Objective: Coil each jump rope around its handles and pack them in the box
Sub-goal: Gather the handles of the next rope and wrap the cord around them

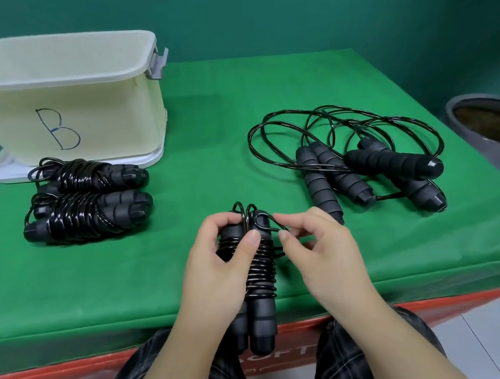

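Nearly wound: third jump rope in hand, none boxed yet.

Left hand [217,265] grips the paired handles of the rope being coiled [257,270] at the table's near edge, thumb pressed on the wraps; right hand [316,250] pinches the last loose cord loop [265,225] beside the handle tops, likely to tuck it in. Two finished coiled bundles [86,203] lie side by side in front of the cream box marked B [52,103], not inside it. Two uncoiled ropes [364,156], four handles counted, lie tangled to the right. Judged about halfway: two left to coil, all five to pack.
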A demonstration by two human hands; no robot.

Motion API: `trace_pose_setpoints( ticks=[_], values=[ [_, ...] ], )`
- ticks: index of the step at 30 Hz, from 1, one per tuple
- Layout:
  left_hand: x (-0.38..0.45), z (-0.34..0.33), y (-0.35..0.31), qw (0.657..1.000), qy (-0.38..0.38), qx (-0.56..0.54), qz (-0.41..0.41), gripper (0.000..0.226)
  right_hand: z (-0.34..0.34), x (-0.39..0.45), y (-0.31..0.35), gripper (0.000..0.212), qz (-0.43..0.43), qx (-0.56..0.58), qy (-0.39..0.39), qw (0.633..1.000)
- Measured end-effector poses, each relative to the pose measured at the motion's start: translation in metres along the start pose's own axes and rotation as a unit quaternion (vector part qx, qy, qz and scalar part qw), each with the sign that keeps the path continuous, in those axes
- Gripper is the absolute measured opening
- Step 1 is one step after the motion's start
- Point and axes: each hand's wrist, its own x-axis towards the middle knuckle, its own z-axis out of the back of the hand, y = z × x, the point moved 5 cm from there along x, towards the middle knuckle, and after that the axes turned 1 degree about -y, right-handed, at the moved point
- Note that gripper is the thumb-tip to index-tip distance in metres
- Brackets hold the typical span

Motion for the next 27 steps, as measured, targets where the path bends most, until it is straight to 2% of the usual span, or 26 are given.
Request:
trace_pose_setpoints(
  ticks=[8,12,14,16,19,22,25,27],
  values=[
    [-0.003,-0.003,-0.005,0.999,0.017,0.027,-0.042,0.024,-0.003,-0.004,0.003,0.022,0.080,-0.066,-0.041,0.994],
    [-0.004,-0.004,-0.003,0.998,0.015,0.034,-0.057,0.027,-0.005,-0.008,0.010,0.024,0.144,-0.131,-0.096,0.976],
    [-0.005,-0.004,-0.002,0.996,0.013,0.050,-0.070,0.028,-0.009,-0.009,0.012,0.026,0.158,-0.142,-0.093,0.973],
    [-0.007,-0.005,-0.003,0.991,0.017,0.087,-0.096,0.027,-0.009,-0.007,0.010,0.022,0.139,-0.112,-0.059,0.982],
    [-0.009,-0.006,-0.007,0.979,0.022,0.157,-0.131,0.026,-0.005,-0.005,0.002,0.030,0.072,-0.012,-0.008,0.997],
    [-0.009,-0.005,-0.009,0.977,0.010,0.160,-0.143,0.022,-0.002,-0.006,-0.003,0.043,0.024,0.042,-0.033,0.998],
    [-0.009,-0.002,-0.008,0.981,-0.017,0.146,-0.124,0.023,-0.006,-0.009,-0.007,0.035,-0.055,0.133,-0.051,0.988],
    [-0.010,-0.002,-0.005,0.982,-0.023,0.152,-0.111,0.027,-0.007,-0.011,-0.002,0.032,-0.025,0.101,-0.059,0.993]
  ],
)
